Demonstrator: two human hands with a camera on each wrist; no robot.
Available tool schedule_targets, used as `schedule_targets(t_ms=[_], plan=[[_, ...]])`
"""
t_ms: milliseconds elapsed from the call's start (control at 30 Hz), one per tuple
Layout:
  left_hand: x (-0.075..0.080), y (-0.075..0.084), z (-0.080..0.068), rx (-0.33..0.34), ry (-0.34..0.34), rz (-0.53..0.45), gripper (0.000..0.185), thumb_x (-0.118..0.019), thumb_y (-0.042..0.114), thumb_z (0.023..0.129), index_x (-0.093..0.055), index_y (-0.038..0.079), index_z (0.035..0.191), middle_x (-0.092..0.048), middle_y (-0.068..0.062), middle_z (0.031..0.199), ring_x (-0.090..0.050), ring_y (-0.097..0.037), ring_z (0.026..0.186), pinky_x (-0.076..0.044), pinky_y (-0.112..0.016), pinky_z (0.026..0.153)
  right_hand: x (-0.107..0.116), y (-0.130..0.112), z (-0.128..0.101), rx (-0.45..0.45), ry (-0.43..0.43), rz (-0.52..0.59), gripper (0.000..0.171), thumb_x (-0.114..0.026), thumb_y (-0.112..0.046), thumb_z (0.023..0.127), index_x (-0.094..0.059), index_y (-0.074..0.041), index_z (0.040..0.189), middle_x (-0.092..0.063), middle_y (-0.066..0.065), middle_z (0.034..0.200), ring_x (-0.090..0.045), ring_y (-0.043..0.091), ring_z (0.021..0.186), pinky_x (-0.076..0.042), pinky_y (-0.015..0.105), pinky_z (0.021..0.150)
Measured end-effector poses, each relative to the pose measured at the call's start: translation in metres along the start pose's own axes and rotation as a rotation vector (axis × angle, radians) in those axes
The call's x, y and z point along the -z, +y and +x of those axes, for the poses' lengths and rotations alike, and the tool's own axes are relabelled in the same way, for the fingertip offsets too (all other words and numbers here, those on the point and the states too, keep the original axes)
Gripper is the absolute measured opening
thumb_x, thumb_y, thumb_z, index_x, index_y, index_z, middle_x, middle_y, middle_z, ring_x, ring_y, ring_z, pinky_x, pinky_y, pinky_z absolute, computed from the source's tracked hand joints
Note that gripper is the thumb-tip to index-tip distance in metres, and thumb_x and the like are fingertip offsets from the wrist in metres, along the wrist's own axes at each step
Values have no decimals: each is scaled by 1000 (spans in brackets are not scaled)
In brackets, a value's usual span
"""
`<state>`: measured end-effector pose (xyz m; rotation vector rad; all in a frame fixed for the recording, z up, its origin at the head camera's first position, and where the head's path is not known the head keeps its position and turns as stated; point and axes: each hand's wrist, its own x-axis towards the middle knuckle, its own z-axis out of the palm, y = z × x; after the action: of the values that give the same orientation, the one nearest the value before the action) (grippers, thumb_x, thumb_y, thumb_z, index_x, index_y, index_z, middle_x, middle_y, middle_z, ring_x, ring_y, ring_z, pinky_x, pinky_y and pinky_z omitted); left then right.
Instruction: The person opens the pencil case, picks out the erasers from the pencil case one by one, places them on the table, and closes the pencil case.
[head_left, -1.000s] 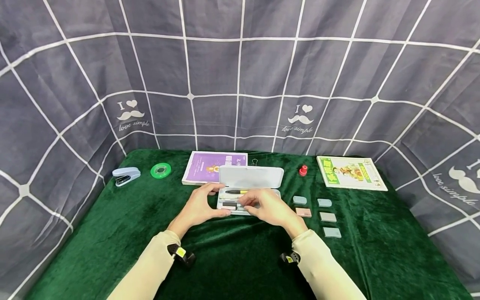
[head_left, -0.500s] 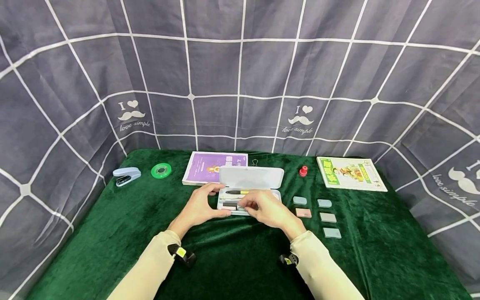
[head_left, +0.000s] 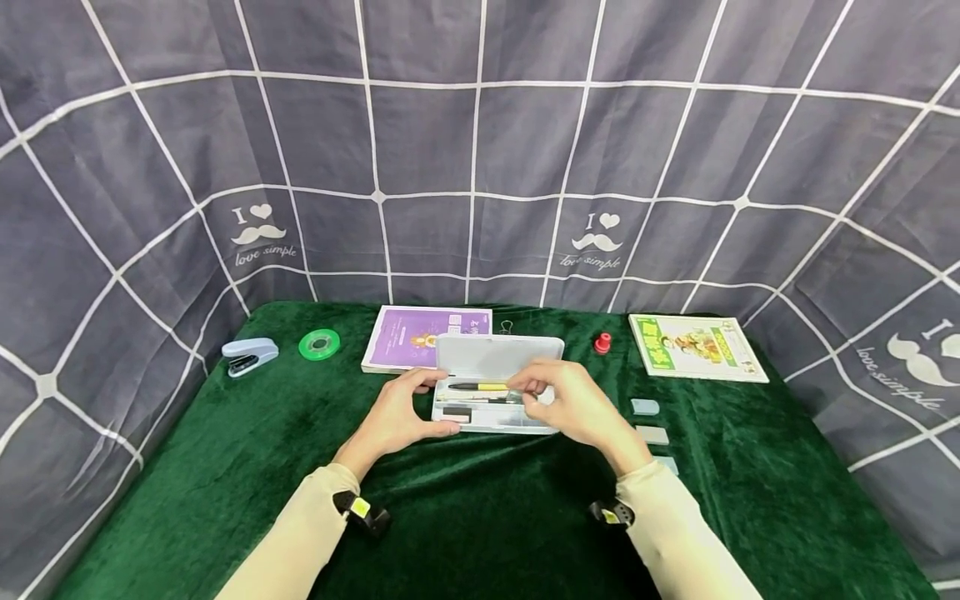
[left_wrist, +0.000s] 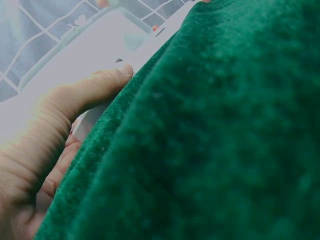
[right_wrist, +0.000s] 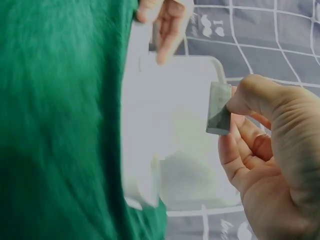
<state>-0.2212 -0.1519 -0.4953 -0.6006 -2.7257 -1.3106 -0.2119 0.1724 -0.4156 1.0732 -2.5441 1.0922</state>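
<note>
A pale blue stapler (head_left: 250, 355) and a green tape roll (head_left: 319, 343) lie far left on the green velvet tablecloth (head_left: 187, 467), with open cloth in front of them. A purple booklet (head_left: 420, 337) lies behind the open white plastic pencil case (head_left: 491, 392), whose lid stands up at the back. The left hand (head_left: 397, 417) grips the case's left end, thumb on the front wall. A black and yellow pen (head_left: 480, 387) lies inside. The right hand (head_left: 577, 408) hovers over the case's right half, pinching a small grey rectangular eraser (right_wrist: 219, 109) between thumb and fingertips. Grey erasers (head_left: 649, 421) lie right, a green booklet (head_left: 696, 347) beyond.
</note>
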Motion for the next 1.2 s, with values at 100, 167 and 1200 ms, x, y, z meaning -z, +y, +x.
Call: schedule_targets(t_ms=[100,167,1200], plan=[[0,0,0,-3,2,14,84,-103,45,79,-68,17,150,-68,-6,148,-70,-31,127,-59,-50,112,19,0,-12,-27,27,-5,32,-80,6,89,-85,-13,113,-74,-5,99,-66,12,89,-61,34,75],[0,0,0,-11,4,18,84,-104,44,79,-68,16,150,-68,-7,149,-70,-32,127,-59,-49,112,32,-1,-23,-84,32,18,33,-78,7,89,-84,-15,114,-72,-6,99,-66,12,90,-64,32,67],[2,2,-1,7,-6,10,86,-104,44,79,-67,15,151,-67,-9,151,-69,-33,128,-58,-51,114,70,18,-196,-147,14,-80,53,-87,18,80,-79,-28,105,-68,-12,95,-61,3,80,-51,23,65]])
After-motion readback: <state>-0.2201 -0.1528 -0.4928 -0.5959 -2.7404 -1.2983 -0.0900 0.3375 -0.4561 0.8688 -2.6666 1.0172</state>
